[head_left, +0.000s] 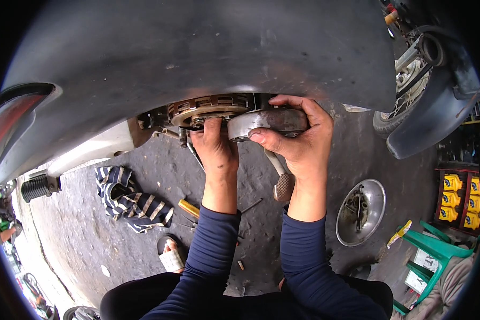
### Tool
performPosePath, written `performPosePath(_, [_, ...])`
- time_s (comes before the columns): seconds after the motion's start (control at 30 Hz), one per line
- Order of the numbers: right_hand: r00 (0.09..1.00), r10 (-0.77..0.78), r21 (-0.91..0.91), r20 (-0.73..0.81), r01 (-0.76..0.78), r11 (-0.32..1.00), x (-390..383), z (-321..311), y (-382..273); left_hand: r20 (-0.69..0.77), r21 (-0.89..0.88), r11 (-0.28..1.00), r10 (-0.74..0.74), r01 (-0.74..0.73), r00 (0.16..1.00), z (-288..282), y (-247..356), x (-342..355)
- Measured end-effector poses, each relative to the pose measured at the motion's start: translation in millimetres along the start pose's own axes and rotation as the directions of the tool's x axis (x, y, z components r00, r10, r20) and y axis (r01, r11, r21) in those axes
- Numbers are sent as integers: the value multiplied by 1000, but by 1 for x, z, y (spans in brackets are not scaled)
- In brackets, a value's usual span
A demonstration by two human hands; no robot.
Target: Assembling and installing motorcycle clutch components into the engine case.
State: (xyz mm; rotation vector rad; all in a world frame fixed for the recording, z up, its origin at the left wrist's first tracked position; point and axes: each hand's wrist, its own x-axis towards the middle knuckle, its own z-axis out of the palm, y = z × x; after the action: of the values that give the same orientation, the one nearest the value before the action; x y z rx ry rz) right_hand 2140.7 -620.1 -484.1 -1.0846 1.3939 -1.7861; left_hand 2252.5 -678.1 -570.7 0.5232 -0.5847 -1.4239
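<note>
Under the dark body panel of a motorbike, a round clutch basket (pixel 210 111) with bronze-coloured slots shows in the engine's side. My left hand (pixel 214 146) is at its front, the fingers closed against the clutch centre; their tips and whatever they pinch are hidden. Just to the right, my right hand (pixel 306 136) grips a round, drum-like metal clutch housing (pixel 272 124), thumb on the near side and fingers over the far rim. The housing is tilted, and its left edge is close to the clutch basket and my left hand; whether they touch is unclear.
A striped cloth (pixel 130 197) and a yellow-handled screwdriver (pixel 189 208) lie on the dark floor. A foot pedal (pixel 284 186) hangs below the housing. At right are a metal bowl (pixel 378 213) with parts, a green stool (pixel 434 256), yellow bottles (pixel 450 199) and another motorbike's wheel (pixel 405 101).
</note>
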Motion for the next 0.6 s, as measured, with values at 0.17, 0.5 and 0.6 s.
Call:
performPosePath(0.17, [998,64,53,-3,-63,997,-1,3,-4,21,13,1000,0,0,1000,-4,1,1])
performPosePath(0.5, [998,50,-11,-28,-50,999,-2,3,-8,37,25,1000,-2,1,999,1,3,1])
performPosePath(0.6, [1000,3,15,-15,-3,1000,-2,1,1,39,13,1000,-2,1,999,0,3,0])
